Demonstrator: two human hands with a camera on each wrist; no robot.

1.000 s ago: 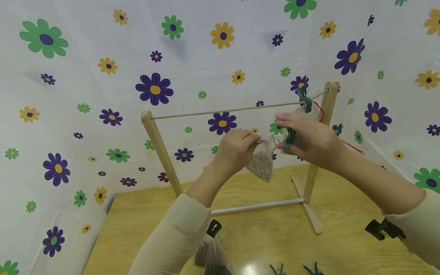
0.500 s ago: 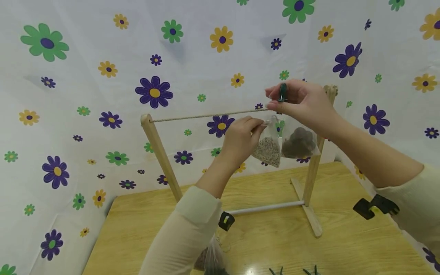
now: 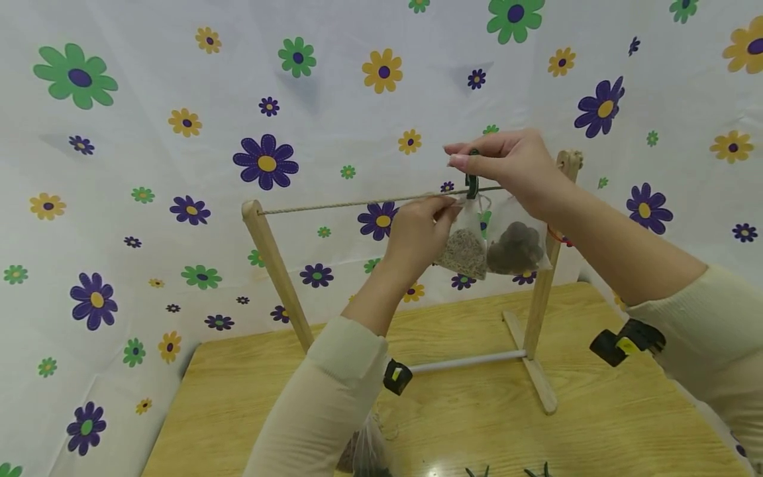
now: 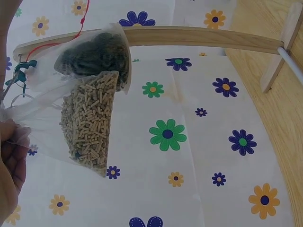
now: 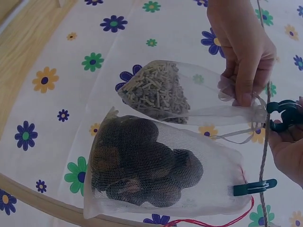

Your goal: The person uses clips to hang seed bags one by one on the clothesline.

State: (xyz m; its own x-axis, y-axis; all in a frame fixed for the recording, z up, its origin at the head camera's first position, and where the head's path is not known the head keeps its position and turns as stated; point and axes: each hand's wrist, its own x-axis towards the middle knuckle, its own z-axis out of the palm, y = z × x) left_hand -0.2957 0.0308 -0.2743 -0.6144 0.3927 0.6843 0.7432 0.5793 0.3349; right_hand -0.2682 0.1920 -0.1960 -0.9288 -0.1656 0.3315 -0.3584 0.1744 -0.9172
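Observation:
My left hand (image 3: 417, 232) pinches the top of a mesh bag of pale pellets (image 3: 465, 252), just under the rope (image 3: 357, 204). In my right hand (image 3: 518, 169) is a green clothespin (image 3: 473, 182), held by its handles above the rope. The right wrist view shows the jaws of this clothespin (image 5: 284, 115) at the rope, right at the bag's gathered neck. Beside it, a second mesh bag with dark round lumps (image 5: 142, 161) hangs from the rope by another green clothespin (image 5: 254, 187); a red cord (image 5: 213, 221) trails from it.
The rope spans two wooden posts (image 3: 277, 271), joined low down by a white rod (image 3: 471, 362). More filled bags (image 3: 366, 450) stand on the wooden table (image 3: 465, 424) near its front, with green clothespins (image 3: 538, 471) at the bottom edge. A flowered sheet (image 3: 334, 139) forms the backdrop.
Both hands have risen to the rope, bringing up the pellet bag and the clothespin. The right hand has moved left, and the clothespin has come down onto the rope by the bag's neck.

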